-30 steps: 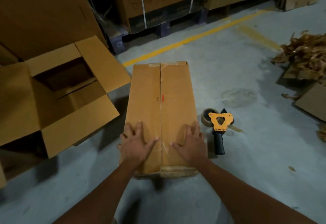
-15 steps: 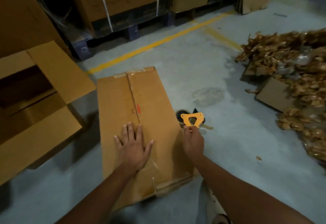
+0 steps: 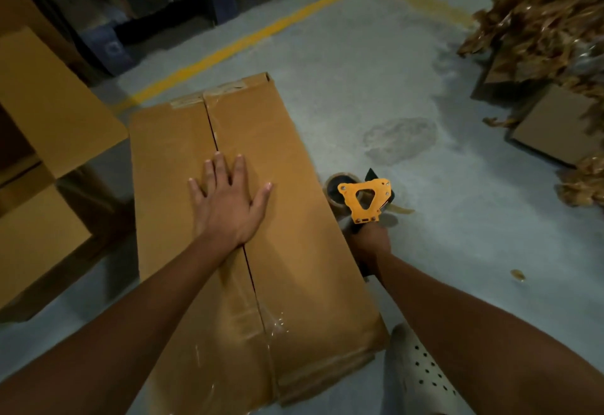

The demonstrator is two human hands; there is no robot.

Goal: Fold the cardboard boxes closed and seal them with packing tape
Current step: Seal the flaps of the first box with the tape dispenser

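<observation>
A long brown cardboard box (image 3: 287,185) lies on the concrete floor with its two top flaps folded shut, the seam running down its middle. Old tape remnants show at both ends of the seam. My left hand (image 3: 228,202) lies flat, fingers spread, across the seam near the box's middle. To the right of the box, my right hand (image 3: 371,244) is closed around the black handle of an orange tape dispenser (image 3: 364,199) that carries a brown tape roll, low over the floor.
An open cardboard box (image 3: 49,114) with raised flaps stands at the left. A pile of crumpled brown tape and cardboard scraps (image 3: 542,32) fills the right. Strapped boxes on pallets line the back, behind a yellow floor line (image 3: 261,32). My pale perforated shoe (image 3: 418,372) shows at the bottom.
My right hand left the box top, reached right and gripped the tape dispenser's handle. My left hand slid up along the seam. The view swung right and closer.
</observation>
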